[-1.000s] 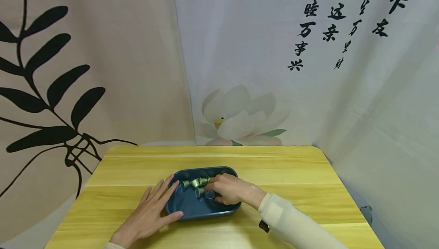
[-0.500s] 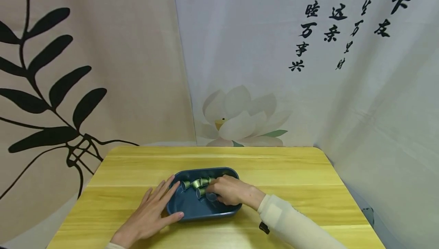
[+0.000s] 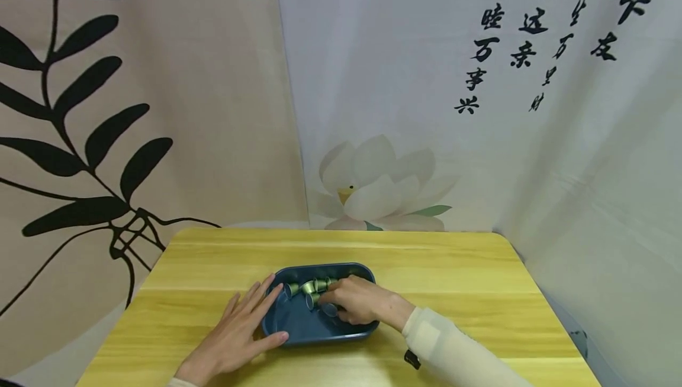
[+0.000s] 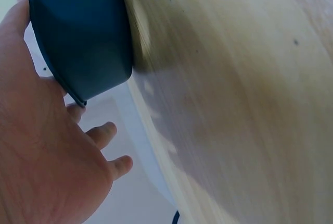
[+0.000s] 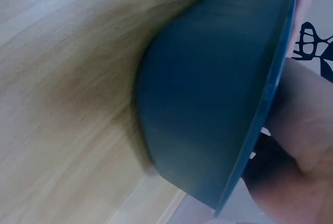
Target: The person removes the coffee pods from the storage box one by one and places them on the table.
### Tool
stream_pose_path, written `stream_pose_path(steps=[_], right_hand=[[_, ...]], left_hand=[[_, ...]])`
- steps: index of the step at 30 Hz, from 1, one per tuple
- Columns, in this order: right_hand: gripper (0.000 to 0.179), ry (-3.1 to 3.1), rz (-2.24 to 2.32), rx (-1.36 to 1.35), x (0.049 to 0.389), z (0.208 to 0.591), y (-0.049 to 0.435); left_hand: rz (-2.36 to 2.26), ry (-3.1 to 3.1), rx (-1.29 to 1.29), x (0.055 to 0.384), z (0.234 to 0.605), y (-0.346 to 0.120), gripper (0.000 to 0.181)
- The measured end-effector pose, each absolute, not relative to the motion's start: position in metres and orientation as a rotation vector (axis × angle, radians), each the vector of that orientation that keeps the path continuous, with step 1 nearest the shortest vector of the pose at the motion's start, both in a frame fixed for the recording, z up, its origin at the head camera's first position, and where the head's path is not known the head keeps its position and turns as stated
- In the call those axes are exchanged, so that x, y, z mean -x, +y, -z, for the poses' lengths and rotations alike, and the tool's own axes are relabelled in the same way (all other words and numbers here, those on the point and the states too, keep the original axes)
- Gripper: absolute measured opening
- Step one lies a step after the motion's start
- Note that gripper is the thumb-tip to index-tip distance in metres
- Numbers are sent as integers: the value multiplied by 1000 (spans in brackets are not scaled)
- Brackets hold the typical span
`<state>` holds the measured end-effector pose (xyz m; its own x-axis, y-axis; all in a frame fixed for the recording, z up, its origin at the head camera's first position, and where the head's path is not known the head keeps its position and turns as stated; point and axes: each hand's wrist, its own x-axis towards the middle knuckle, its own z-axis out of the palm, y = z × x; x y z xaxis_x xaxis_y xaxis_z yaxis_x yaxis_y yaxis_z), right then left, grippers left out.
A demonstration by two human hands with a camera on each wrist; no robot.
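Observation:
In the head view a dark blue oblong tray (image 3: 314, 332) sits on the table, holding several small green metallic coffee capsules (image 3: 308, 287) grouped toward its back. My left hand (image 3: 234, 331) lies along the tray's left end, fingers spread and nearly straight, with fingertips and thumb at the rim. Over the right part of the tray, my right hand (image 3: 359, 301) reaches in with bent fingers and pinches one capsule (image 3: 330, 310) between index finger and thumb. Its palm and other fingers hide the tray's right side. Both wrist views show mostly the tray's outer wall (image 4: 83, 31).
A light wooden table (image 3: 442, 274) extends around the tray, its back edge near a pale curtain (image 3: 383, 79) printed with a flower and dark characters. A plant-print cloth (image 3: 224, 109) hangs at the left. A small black object (image 3: 412, 358) shows under the right sleeve.
The head view has shifted slightly. My right thumb and index finger have drawn closer around the capsule, which has tipped a little. The left hand stays at the tray's left end.

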<state>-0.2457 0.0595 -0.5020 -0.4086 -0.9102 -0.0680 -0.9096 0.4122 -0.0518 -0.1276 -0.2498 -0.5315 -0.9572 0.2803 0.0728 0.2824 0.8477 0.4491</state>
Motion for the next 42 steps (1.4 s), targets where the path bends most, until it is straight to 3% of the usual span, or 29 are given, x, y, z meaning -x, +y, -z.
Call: stream_pose_path(steps=[11,27,42], right_hand=[[38,2593,223,1692,248,491,70],[30,2530,895,1309,240,471,117],[28,2736,1168,1068,234,473,192]], left_hand=[[742,-3039,440,128,532,-249,94],[732,-3046,443,128,532,-248,95],[757,-3047,441,128,529,-247,94]])
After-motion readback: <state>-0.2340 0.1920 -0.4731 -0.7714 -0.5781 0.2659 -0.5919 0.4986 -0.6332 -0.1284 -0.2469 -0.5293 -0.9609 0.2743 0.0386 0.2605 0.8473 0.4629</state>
